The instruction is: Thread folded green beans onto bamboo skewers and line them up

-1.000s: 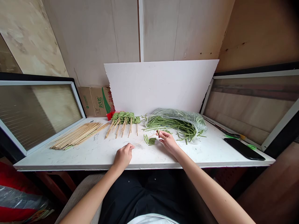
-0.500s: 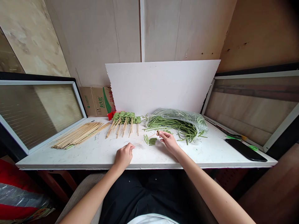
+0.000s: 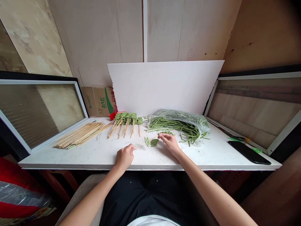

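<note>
My left hand (image 3: 124,156) is closed on one end of a thin wooden skewer (image 3: 139,145), which slants up and right across the table. At its other end my right hand (image 3: 169,142) pinches a short green bean piece (image 3: 159,134), mostly covered by the fingers. Whether the tip has pierced the piece I cannot tell. Below the skewer lie a row of cut bean pieces (image 3: 154,142) and a couple of loose ones (image 3: 147,141). More cut pieces (image 3: 167,132) show just behind my right hand.
Loose skewers (image 3: 80,135) lie at left. Finished bean skewers (image 3: 125,118) are stacked at the back, near a cardboard box (image 3: 98,102). Long beans (image 3: 174,124) spill from a clear plastic bag (image 3: 199,121). A black phone (image 3: 249,152) rests near the right edge.
Both hands keep nearly the same places, still holding the skewer and the bean piece. The whole view has shifted very slightly.
</note>
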`<state>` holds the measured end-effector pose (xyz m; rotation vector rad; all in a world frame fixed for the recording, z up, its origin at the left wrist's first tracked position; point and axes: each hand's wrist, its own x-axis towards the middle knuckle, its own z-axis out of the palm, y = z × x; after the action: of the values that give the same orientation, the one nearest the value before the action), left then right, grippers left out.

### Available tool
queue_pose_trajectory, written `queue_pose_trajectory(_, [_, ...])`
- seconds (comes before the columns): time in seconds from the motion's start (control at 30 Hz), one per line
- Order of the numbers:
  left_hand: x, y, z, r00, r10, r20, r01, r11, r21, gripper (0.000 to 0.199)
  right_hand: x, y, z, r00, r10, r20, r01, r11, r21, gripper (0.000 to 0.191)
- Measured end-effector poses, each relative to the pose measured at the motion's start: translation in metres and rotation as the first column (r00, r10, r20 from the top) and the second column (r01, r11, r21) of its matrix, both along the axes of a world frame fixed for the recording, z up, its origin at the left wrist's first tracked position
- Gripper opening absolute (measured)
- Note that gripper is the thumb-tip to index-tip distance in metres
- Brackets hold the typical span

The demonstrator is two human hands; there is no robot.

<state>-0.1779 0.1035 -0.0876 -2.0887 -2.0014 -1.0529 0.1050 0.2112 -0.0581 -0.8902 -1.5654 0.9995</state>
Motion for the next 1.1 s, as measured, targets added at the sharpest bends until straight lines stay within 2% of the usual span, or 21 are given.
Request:
queue_pose_trajectory(0.2, [0.0009,-0.0003,0.0013,1.0,0.015,0.003,-0.015,1.0,-0.016,0.022,-0.0011,-0.0013,0.0013,0.999,0.032,-0.015,-0.032,0.999,-0.017,0.048])
queue_pose_trajectory(0.3, [0.0018,-0.0006,0.0019,1.0,0.018,-0.004,-0.018,1.0,-0.011,0.021,-0.0014,0.002,-0.0007,0.996,0.058,-0.073,-0.062,0.997,-0.056,0.049])
queue_pose_trajectory(0.43, [0.0018,-0.0005,0.001,1.0,0.01,-0.009,-0.01,1.0,0.009,0.02,-0.001,0.0062,-0.0038,0.988,0.047,-0.148,-0.065,0.991,-0.119,0.046])
queue_pose_trajectory(0.57, [0.0007,0.0006,-0.0012,1.0,-0.001,-0.009,0.001,1.0,0.023,0.021,-0.0003,0.0066,-0.0048,0.988,0.047,-0.145,-0.069,0.987,-0.147,0.046])
queue_pose_trajectory(0.83, [-0.0007,0.0024,-0.0012,0.999,-0.034,0.019,0.034,0.999,0.01,0.024,-0.0011,0.0031,-0.003,0.999,0.034,-0.038,-0.034,0.999,-0.012,0.045])
queue_pose_trajectory(1.1, [-0.0003,0.0013,0.0014,1.0,-0.014,0.02,0.014,1.0,-0.004,0.023,-0.0029,-0.003,0.0021,1.0,0.02,-0.008,-0.02,1.0,0.025,0.047])
